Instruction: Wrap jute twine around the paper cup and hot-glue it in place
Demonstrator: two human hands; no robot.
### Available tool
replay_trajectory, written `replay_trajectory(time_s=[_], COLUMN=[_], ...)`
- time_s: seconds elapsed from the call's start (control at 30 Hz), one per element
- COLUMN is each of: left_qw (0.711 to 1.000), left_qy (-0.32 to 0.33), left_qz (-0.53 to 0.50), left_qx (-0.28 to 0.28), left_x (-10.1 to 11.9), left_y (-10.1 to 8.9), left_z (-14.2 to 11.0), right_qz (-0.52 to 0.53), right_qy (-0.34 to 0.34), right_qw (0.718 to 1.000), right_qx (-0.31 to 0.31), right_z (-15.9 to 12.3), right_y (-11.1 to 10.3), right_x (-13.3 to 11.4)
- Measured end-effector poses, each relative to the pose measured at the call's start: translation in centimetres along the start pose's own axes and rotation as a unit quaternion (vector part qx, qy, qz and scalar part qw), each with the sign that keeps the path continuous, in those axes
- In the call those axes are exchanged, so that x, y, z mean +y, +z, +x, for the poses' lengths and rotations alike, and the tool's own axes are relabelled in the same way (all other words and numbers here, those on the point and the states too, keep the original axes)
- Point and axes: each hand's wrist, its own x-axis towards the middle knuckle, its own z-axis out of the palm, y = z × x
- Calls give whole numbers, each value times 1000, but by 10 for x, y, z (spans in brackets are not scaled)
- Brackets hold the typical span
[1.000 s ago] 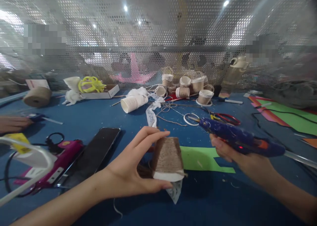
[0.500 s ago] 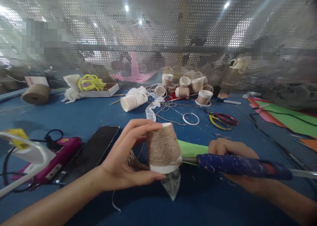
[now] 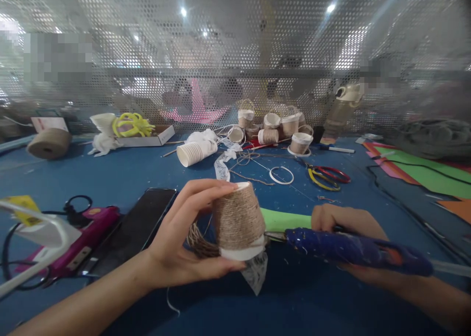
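Note:
My left hand (image 3: 187, 233) grips a paper cup (image 3: 240, 218) wrapped in brown twine, holding it upside down with its white rim at the bottom. A strip of white lace (image 3: 255, 274) hangs below that rim. Behind my fingers shows a bundle of loose twine (image 3: 200, 240). My right hand (image 3: 349, 223) is closed around a blue hot glue gun (image 3: 353, 250). Its metal nozzle points left at the cup's side, close to the rim; whether it touches, I cannot tell. Partly hidden behind the cup and glue gun lies green paper (image 3: 285, 220).
A black phone (image 3: 142, 223) and a magenta power strip (image 3: 83, 238) lie at left. Farther back are stacked paper cups (image 3: 195, 152), several twine-wrapped baskets (image 3: 300, 143), a white ring (image 3: 281, 175) and scissors (image 3: 327, 176). A twine spool (image 3: 49, 143) stands far left, coloured paper (image 3: 423, 171) far right.
My right hand has brought the glue gun down and left, its nozzle now beside the cup's rim. The cup has tilted and shifted slightly left. Another person's hand at far left has gone from view.

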Motion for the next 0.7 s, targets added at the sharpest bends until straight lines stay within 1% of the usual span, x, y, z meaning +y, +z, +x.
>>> replay_trajectory(time_s=[0.13, 0.37, 0.47, 0.53, 0.6, 0.7], left_qw=[1000, 999, 998, 997, 997, 997], left_qy=[-5, 9, 19, 17, 17, 22], left_qz=[21, 48, 67, 75, 79, 76], left_qx=[-7, -10, -9, -11, -12, -11], left_x=[1, 2, 3, 4, 4, 4], left_y=[0, 1, 1, 1, 1, 2], left_z=[0, -1, 0, 0, 0, 0], right_qz=[-41, -91, -102, -107, -112, -132], right_qy=[-16, -50, -62, -67, -78, -77], right_qw=[999, 995, 993, 992, 991, 988], right_qx=[6, 7, 9, 0, -9, -4], right_z=[-2, -4, -6, -6, -7, -7], right_y=[-1, 0, 0, 0, -1, -2], right_x=[-1, 0, 4, 7, 9, 9])
